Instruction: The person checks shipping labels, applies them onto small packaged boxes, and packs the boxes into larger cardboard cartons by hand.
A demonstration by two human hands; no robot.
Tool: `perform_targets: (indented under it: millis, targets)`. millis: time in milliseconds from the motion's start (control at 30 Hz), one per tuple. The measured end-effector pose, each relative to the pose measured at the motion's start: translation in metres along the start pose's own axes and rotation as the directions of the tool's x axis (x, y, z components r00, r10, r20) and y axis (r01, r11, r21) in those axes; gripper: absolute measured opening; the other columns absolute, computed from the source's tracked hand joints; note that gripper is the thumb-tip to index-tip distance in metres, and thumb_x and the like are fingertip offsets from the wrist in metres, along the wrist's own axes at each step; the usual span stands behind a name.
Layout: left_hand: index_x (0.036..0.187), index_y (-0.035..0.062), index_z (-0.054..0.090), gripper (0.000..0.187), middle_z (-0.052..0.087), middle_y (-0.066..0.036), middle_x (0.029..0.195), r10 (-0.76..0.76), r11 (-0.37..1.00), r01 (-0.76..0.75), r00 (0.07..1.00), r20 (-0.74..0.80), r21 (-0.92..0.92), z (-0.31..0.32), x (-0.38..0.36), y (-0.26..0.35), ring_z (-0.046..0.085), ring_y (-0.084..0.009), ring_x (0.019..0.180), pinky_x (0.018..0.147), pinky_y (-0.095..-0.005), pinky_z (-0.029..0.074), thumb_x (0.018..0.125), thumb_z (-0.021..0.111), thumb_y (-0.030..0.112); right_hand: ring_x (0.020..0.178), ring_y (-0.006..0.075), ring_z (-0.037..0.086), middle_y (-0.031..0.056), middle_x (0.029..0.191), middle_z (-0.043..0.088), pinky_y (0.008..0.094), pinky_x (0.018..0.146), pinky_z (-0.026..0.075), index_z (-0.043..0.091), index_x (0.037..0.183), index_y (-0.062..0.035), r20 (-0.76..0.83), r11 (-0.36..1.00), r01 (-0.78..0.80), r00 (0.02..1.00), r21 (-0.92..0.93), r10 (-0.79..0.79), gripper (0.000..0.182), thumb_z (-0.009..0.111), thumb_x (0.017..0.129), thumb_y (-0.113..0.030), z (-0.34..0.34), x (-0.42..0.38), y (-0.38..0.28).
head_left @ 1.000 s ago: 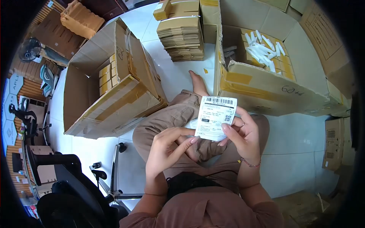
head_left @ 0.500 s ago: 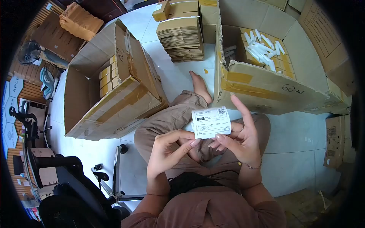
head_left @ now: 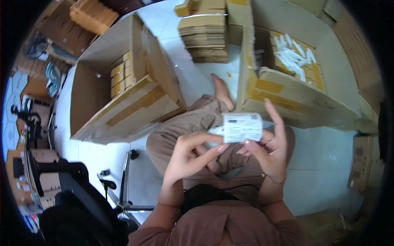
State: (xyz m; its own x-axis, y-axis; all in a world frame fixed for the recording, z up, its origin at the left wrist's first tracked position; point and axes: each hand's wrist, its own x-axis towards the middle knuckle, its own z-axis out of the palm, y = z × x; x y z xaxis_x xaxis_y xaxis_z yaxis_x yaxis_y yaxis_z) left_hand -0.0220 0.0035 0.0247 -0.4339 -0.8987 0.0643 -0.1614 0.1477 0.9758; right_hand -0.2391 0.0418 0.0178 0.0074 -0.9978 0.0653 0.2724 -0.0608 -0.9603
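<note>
The left hand (head_left: 189, 158) is pinching the near edge of a printed label (head_left: 242, 127) over the lap, fingers curled; the right hand (head_left: 269, 149) is grasping the label's far side, index finger sticking up. Beyond the knees, an open box (head_left: 123, 94) is lying on the floor (head_left: 320, 164) to the left; another box (head_left: 295, 98) is holding white pieces (head_left: 295, 57); a stack of flat cardboard (head_left: 205, 39) is sitting farther back.

Packing/shipping workroom. Evidence: open cardboard cartons (head_left: 123, 94) on white tiled floor (head_left: 320, 164), stack of flat-folded boxes (head_left: 207, 39), printed shipping label (head_left: 242, 127), office chair (head_left: 78, 205).
</note>
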Motion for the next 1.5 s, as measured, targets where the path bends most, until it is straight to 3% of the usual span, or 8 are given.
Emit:
perform_targets:
  millis: [200, 333, 400, 467, 600, 900, 1300, 1500]
  targets:
    - [0.082, 0.0061, 0.065, 0.010, 0.062, -0.008, 0.072, 0.566, 0.613, -0.472, 0.822, 0.064, 0.633, 0.009, 0.051, 0.002, 0.064, -0.0260, 0.071, 0.066, -0.0372, 0.048, 0.076, 0.064, 0.014, 0.104, 0.0213, 0.062, 0.0175, 0.115, 0.063, 0.0294, 0.082, 0.052, 0.023, 0.149, 0.0003, -0.234, 0.924, 0.199, 0.930, -0.327, -0.283, 0.068, 0.058, 0.091, 0.000, -0.004, 0.007, 0.029]
    - [0.081, 0.0083, 0.068, 0.017, 0.067, -0.003, 0.075, 0.463, 0.216, -0.559, 0.781, 0.420, 0.801, 0.036, 0.066, -0.008, 0.067, -0.0211, 0.077, 0.070, -0.0328, 0.048, 0.065, 0.064, 0.014, 0.122, 0.0273, 0.051, 0.0212, 0.130, 0.054, 0.0400, 0.103, 0.041, 0.037, 0.143, 0.0011, -0.091, 0.472, 0.348, 0.720, -0.810, -0.688, 0.050, 0.053, 0.096, -0.006, 0.018, 0.003, 0.027]
    - [0.091, 0.0084, 0.062, 0.022, 0.064, -0.006, 0.081, 0.053, 0.178, -0.699, 0.710, 0.702, 0.693, 0.048, 0.071, -0.018, 0.065, -0.0167, 0.078, 0.069, -0.0281, 0.047, 0.080, 0.061, 0.028, 0.127, 0.0305, 0.048, 0.0212, 0.133, 0.053, 0.0440, 0.107, 0.037, 0.043, 0.139, 0.0015, 0.066, 0.325, 0.430, 0.681, -0.842, -0.729, 0.045, 0.053, 0.097, -0.010, 0.032, -0.001, 0.020]
    - [0.090, 0.0089, 0.063, 0.021, 0.064, -0.005, 0.081, -0.121, 0.175, -0.738, 0.641, 0.758, 0.652, 0.056, 0.076, -0.032, 0.065, -0.0166, 0.078, 0.069, -0.0283, 0.047, 0.080, 0.061, 0.028, 0.130, 0.0370, 0.045, 0.0199, 0.136, 0.051, 0.0491, 0.111, 0.030, 0.046, 0.137, 0.0030, 0.410, 0.159, 0.535, 0.777, -0.830, -0.478, 0.047, 0.051, 0.098, -0.023, 0.046, -0.002, 0.014]
    - [0.089, 0.0099, 0.064, 0.019, 0.065, -0.005, 0.081, -0.121, 0.015, -0.716, 0.692, 0.712, 0.698, 0.064, 0.092, -0.059, 0.065, -0.0165, 0.077, 0.069, -0.0286, 0.047, 0.081, 0.061, 0.027, 0.139, 0.0384, 0.032, 0.0174, 0.145, 0.043, 0.0610, 0.113, 0.016, 0.043, 0.141, -0.0010, 0.443, 0.016, 0.464, 0.856, -0.886, -0.268, 0.074, 0.032, 0.097, -0.059, 0.100, -0.003, 0.034]
    - [0.088, 0.0121, 0.066, 0.015, 0.067, -0.003, 0.082, -0.111, -0.148, -0.629, 0.778, 0.619, 0.763, 0.053, 0.130, -0.090, 0.066, -0.0162, 0.077, 0.069, -0.0294, 0.047, 0.082, 0.060, 0.025, 0.138, 0.0262, 0.038, 0.0066, 0.147, 0.045, 0.0581, 0.112, 0.014, 0.051, 0.139, -0.0109, 0.676, 0.298, 0.732, 0.680, -0.612, -0.283, 0.083, 0.006, 0.095, -0.066, 0.127, -0.004, 0.065]
    - [0.085, 0.0150, 0.068, 0.011, 0.069, -0.001, 0.083, -0.086, -0.186, -0.577, 0.816, 0.572, 0.795, 0.044, 0.154, -0.115, 0.066, -0.0159, 0.076, 0.069, -0.0303, 0.047, 0.083, 0.060, 0.022, 0.120, 0.0318, 0.055, 0.0140, 0.122, 0.062, 0.0561, 0.111, 0.027, 0.064, 0.115, -0.0012, 0.164, 0.417, 0.444, 0.815, -0.793, -0.555, 0.028, 0.055, 0.092, -0.015, 0.010, -0.008, 0.040]
    - [0.084, 0.0165, 0.070, 0.010, 0.070, 0.000, 0.084, -0.084, -0.194, -0.606, 0.793, 0.603, 0.771, 0.069, 0.141, -0.113, 0.067, -0.0157, 0.075, 0.069, -0.0308, 0.047, 0.084, 0.060, 0.020, 0.118, 0.0339, 0.056, 0.0167, 0.123, 0.061, 0.0586, 0.111, 0.023, 0.064, 0.117, -0.0045, 0.413, 0.210, 0.517, 0.822, -0.830, -0.392, 0.034, 0.060, 0.091, -0.027, 0.046, -0.016, 0.007]
